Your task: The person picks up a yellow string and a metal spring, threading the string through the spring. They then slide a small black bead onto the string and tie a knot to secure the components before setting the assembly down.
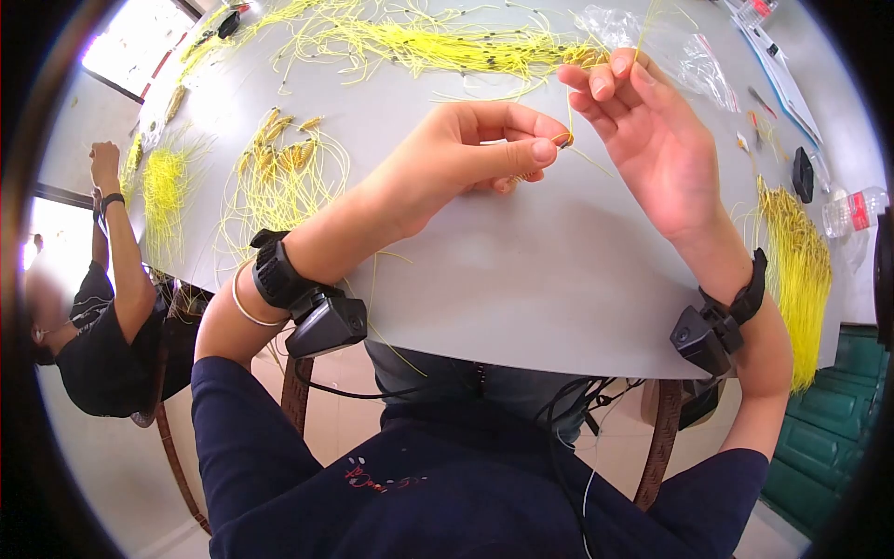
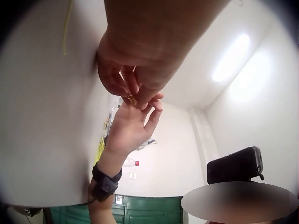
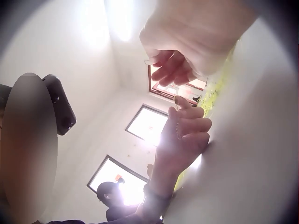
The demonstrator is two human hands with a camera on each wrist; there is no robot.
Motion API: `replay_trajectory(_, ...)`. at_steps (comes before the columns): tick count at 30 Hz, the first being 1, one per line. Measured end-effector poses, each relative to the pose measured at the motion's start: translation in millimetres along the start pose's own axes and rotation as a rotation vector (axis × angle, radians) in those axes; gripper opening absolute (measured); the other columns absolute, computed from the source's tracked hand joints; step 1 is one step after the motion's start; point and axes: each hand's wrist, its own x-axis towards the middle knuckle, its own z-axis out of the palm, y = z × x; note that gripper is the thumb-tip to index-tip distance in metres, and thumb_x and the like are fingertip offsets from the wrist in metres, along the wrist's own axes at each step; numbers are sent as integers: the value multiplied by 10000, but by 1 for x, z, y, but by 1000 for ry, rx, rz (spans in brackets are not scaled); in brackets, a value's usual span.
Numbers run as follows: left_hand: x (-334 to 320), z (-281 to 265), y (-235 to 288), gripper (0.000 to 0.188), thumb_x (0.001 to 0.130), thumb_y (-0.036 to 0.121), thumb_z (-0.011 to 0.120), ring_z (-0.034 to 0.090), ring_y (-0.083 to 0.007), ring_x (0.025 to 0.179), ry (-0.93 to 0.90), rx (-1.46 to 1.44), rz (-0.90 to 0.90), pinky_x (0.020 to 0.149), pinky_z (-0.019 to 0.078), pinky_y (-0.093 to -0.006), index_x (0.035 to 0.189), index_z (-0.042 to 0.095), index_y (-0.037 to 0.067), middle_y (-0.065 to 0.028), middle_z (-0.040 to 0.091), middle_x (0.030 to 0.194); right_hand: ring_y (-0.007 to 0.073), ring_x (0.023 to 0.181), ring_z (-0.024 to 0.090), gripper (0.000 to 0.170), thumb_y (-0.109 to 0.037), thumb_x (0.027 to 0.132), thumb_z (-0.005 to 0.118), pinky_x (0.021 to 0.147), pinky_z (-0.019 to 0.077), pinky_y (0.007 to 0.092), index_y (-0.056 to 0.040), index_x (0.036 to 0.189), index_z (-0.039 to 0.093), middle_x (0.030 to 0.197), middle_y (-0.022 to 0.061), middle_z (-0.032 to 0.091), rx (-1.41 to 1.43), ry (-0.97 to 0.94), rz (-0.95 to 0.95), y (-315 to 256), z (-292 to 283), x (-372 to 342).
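Note:
Between thumb and index finger, my left hand point(image 1: 466, 154) pinches a small gold spring-like coil point(image 3: 178, 130) with a dark bit at its tip. Only a gold scrap of the coil point(image 2: 132, 99) shows in the left wrist view; the fingers hide the rest. A thin yellow line point(image 1: 571, 107) runs up from that tip towards my right hand point(image 1: 666, 149). The right thumb and index finger pinch the line up high, and its other fingers are loosely bent. A short tail of line point(image 1: 592, 162) sticks out beside the left thumb.
A long bundle of yellow lines point(image 1: 419, 47) lies along the far side of the table point(image 1: 521, 270). Gold pieces with lines point(image 1: 279, 158) lie left; another bundle point(image 1: 796, 270) hangs over the right edge. A plastic bag point(image 1: 689, 70) and bottle point(image 1: 852, 212) are right. Another person point(image 1: 102, 326) sits left.

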Motion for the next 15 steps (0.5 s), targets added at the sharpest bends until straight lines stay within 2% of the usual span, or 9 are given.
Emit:
replay_trajectory(7, 0, -1, 0, 173, 838, 217, 631, 446, -49, 669, -37, 7, -35, 606, 354, -185, 930, 594, 75, 34, 519, 835, 257, 1088, 523, 175, -189, 929, 409, 934, 384, 318, -63, 907, 527, 826, 58, 576, -55, -107, -12, 3, 8, -2)
replay_trajectory(10, -1, 0, 1, 153, 840, 224, 629, 451, -46, 669, -38, 2, -15, 596, 349, -186, 882, 583, 84, 40, 515, 812, 221, 1022, 555, 185, -198, 929, 409, 883, 407, 308, -60, 928, 532, 808, 52, 571, -88, -96, -37, 1, 12, -4)
replay_trajectory(12, 1, -3, -4, 132, 847, 211, 618, 454, -44, 669, -45, -41, 18, 598, 352, -185, 866, 575, 87, 42, 515, 810, 151, 846, 586, 200, -203, 929, 417, 733, 451, 274, -58, 985, 541, 802, 50, 570, -67, 86, 50, -5, 13, -7)
replay_trajectory(13, 2, -4, -6, 115, 855, 198, 607, 458, -43, 670, -51, -84, 52, 599, 354, -184, 850, 567, 91, 44, 516, 809, 151, 846, 586, 200, -203, 929, 417, 733, 451, 274, -58, 985, 541, 802, 50, 570, -67, 87, 50, -4, 10, -8)
replay_trajectory(15, 2, -6, -5, 96, 864, 180, 594, 464, -41, 682, -61, -120, 59, 609, 362, -184, 839, 559, 94, 45, 517, 810, 88, 674, 547, 241, -237, 927, 445, 563, 430, 222, -45, 1030, 551, 806, 43, 573, -249, 183, 185, 1, 5, -10)
